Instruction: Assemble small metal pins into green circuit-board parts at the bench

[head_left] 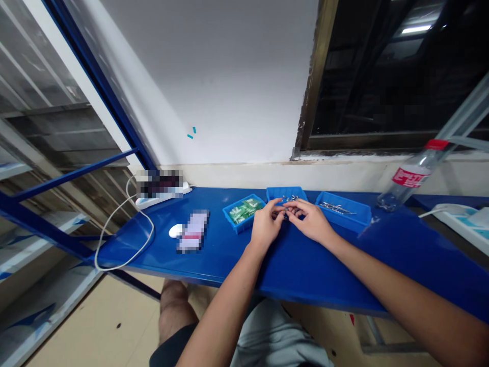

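Note:
Both of my hands meet above the blue table, just in front of the middle bin. My left hand is closed, its thumb and fingers pinched on a small dark piece too tiny to name. Opposite it, my right hand pinches at the same spot with fingertips almost touching the left ones. Behind the hands stands a blue bin with small shiny metal parts, partly hidden by the fingers. To the left is a blue bin of green-and-clear small pieces; to the right, a blue bin holds thin metal rods.
A clear plastic bottle with a red cap stands at the right rear. Power strips lie at the back left and far right. A white cable loops over the left edge, near a white oval object and a blurred-out flat item.

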Demonstrator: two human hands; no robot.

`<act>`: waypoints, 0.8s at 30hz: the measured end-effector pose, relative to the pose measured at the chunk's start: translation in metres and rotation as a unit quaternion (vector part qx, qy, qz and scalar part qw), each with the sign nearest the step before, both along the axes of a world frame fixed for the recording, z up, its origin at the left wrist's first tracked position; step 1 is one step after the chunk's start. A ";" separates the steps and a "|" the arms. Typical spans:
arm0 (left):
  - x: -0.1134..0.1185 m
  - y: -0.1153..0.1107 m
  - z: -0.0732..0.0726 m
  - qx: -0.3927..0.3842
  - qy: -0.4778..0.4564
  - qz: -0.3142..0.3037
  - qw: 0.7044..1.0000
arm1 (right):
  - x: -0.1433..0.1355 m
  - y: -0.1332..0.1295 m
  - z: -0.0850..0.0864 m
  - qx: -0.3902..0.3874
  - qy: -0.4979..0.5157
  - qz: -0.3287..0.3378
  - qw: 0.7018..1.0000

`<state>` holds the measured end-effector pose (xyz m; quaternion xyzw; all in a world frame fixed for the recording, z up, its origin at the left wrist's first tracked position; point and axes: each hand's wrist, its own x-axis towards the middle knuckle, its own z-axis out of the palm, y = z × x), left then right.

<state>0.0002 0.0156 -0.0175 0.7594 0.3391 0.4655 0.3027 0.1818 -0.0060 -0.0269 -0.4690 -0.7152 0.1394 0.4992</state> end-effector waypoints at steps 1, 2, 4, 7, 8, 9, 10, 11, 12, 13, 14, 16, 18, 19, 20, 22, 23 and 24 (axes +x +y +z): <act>0.000 0.000 0.000 0.000 -0.002 0.003 1.000 | 0.000 0.000 0.000 0.003 -0.007 0.001 1.000; 0.000 -0.001 0.001 -0.002 -0.002 0.009 1.000 | 0.001 0.000 0.001 0.003 -0.010 0.001 1.000; 0.000 -0.002 0.003 -0.008 0.003 0.021 1.000 | 0.001 0.000 0.000 -0.001 -0.001 -0.007 1.000; -0.002 -0.004 0.005 -0.009 0.025 0.023 0.999 | 0.001 0.000 -0.002 -0.019 0.033 -0.015 0.999; -0.002 -0.005 0.005 -0.009 0.031 0.019 0.999 | 0.001 0.000 -0.002 -0.027 0.044 -0.011 0.999; -0.002 -0.005 0.005 -0.009 0.035 0.013 0.999 | 0.001 0.000 -0.003 -0.033 0.052 -0.005 0.998; -0.002 -0.004 0.004 -0.011 0.037 0.008 0.999 | 0.001 0.001 -0.003 -0.038 0.055 0.002 0.998; -0.002 -0.004 0.003 -0.016 0.036 0.005 0.999 | 0.001 0.001 -0.003 -0.040 0.056 0.007 0.998; -0.002 -0.002 0.002 -0.021 0.033 0.005 0.999 | 0.001 0.001 -0.003 -0.040 0.056 0.010 0.998; -0.002 -0.001 0.000 -0.027 0.031 0.006 0.999 | 0.001 0.001 -0.004 -0.041 0.057 0.010 0.997; -0.001 0.000 -0.002 -0.032 0.028 0.009 0.999 | 0.001 0.001 -0.004 -0.043 0.064 0.010 0.997; -0.001 0.003 -0.005 -0.034 0.025 0.015 0.999 | 0.000 0.001 -0.004 -0.055 0.088 0.012 0.995; -0.001 0.004 -0.006 -0.027 0.026 0.017 0.999 | -0.001 0.001 -0.004 -0.070 0.109 0.013 0.992; -0.001 0.004 -0.006 -0.023 0.028 0.019 0.999 | -0.001 0.001 -0.005 -0.075 0.114 0.011 0.991; -0.001 0.004 -0.005 -0.019 0.030 0.022 0.999 | -0.001 0.002 -0.005 -0.079 0.116 0.009 0.990; -0.001 0.003 -0.004 -0.018 0.027 0.031 0.999 | -0.001 0.003 -0.007 -0.084 0.120 0.006 0.989; -0.001 0.003 -0.003 -0.020 0.020 0.033 0.999 | -0.001 0.004 -0.007 -0.086 0.122 0.007 0.989; -0.001 0.003 -0.003 -0.024 0.010 0.030 0.999 | -0.001 0.004 -0.008 -0.088 0.123 0.010 0.988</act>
